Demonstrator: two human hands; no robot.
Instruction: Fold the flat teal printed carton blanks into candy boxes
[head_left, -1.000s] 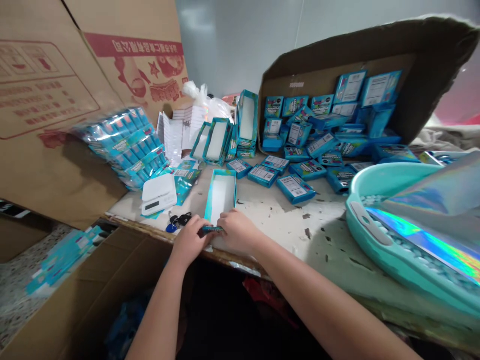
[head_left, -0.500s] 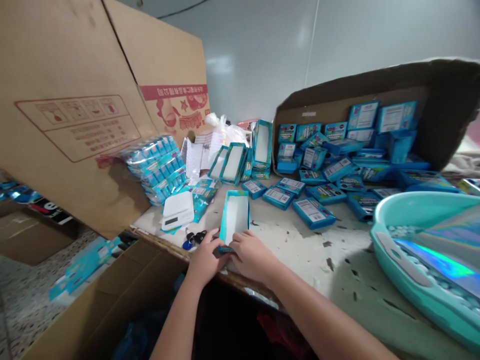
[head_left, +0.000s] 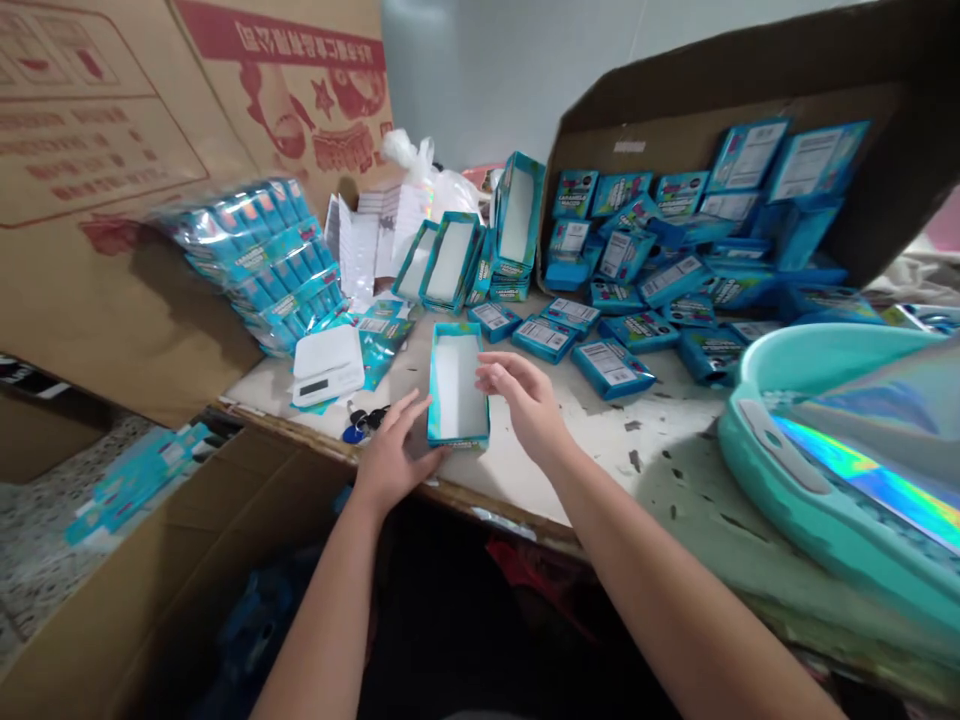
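R hand (head_left: 531,405) moved fwd beside box (head_left: 459,385), finger grip hard to tell, L hand (head_left: 394,458) w/ fingers apart.

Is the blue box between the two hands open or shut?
Open. The blue box between the left hand and right hand has no lid over it, and its white inside shows.

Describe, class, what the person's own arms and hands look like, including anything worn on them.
Both the left hand and right hand are bare: no gloves, rings or bracelets show. The left forearm and right forearm are uncovered too, with no sleeve, watch or visible marking.
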